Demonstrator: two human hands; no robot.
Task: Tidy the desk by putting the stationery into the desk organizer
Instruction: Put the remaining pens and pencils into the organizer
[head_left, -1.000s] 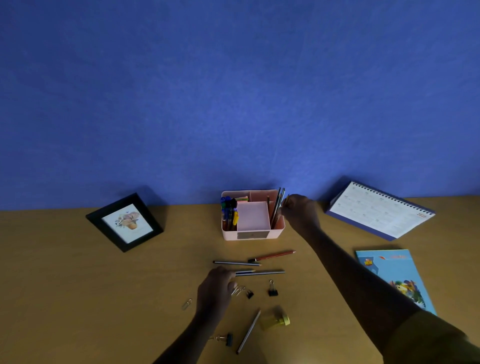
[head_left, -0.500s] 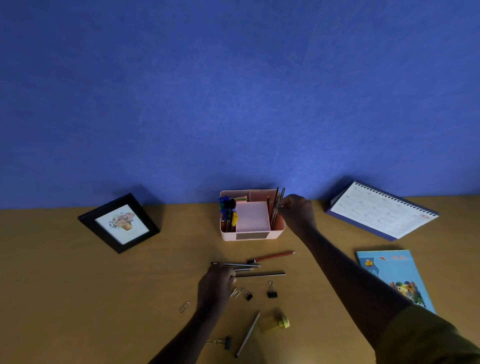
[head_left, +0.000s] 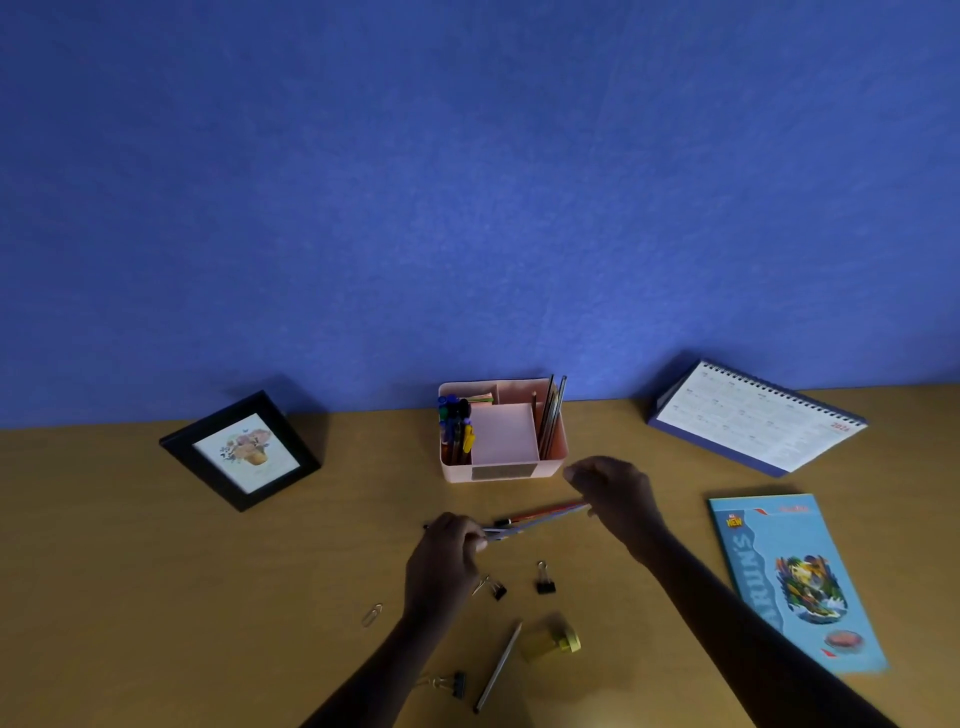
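The pink desk organizer (head_left: 457, 470) stands at the back of the desk with markers on its left, a note pad in the middle and pencils on its right. In front of it my left hand (head_left: 447, 556) grips the left end of a small bundle of pencils (head_left: 540, 517), among them a red one. My right hand (head_left: 610, 491) holds the bundle's right end. A grey pencil (head_left: 498, 667), three binder clips (head_left: 544, 579), a paper clip (head_left: 372, 614) and a yellow sharpener (head_left: 550, 642) lie loose near me.
A black picture frame (head_left: 239, 449) leans at the back left. A desk calendar (head_left: 753, 415) stands at the back right, and a blue notebook (head_left: 795, 577) lies flat on the right. The blue wall rises just behind the organizer.
My right hand has left the organizer's pencil slot and come down to the pencils. My left hand has gathered the loose pencils and lifted their left end.
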